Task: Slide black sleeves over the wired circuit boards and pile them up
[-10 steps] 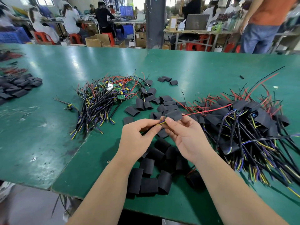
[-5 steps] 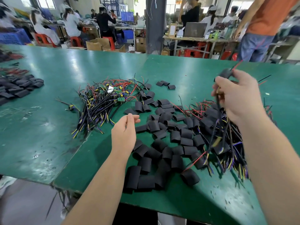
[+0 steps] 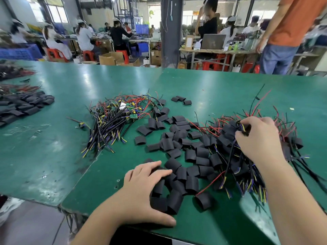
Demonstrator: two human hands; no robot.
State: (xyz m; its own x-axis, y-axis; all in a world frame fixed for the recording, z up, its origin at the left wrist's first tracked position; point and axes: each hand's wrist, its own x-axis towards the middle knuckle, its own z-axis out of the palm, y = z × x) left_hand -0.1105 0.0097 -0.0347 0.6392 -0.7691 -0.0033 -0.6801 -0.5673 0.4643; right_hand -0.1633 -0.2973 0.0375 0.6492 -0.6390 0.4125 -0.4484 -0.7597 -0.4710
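Loose black sleeves [image 3: 178, 135] lie scattered across the middle of the green table [image 3: 212, 89]. My left hand [image 3: 143, 190] rests on the nearest sleeves with its fingers spread and thumb on the table. Bare wired circuit boards [image 3: 115, 119] form a tangle at centre left. On the right lies the pile of sleeved boards [image 3: 230, 137] with black, red and yellow wires. My right hand [image 3: 260, 137] sits on top of that pile, fingers curled round a sleeved board's wires.
A second heap of black sleeves [image 3: 23, 106] and red wires lies at the far left. The table's near edge runs just under my left wrist. A person in an orange shirt [image 3: 290, 32] stands behind the far right edge; workers sit at benches beyond.
My right hand carried the sleeved board from the centre up to the right, then lowered it onto the right pile. My left hand let go and dropped onto the near sleeves.
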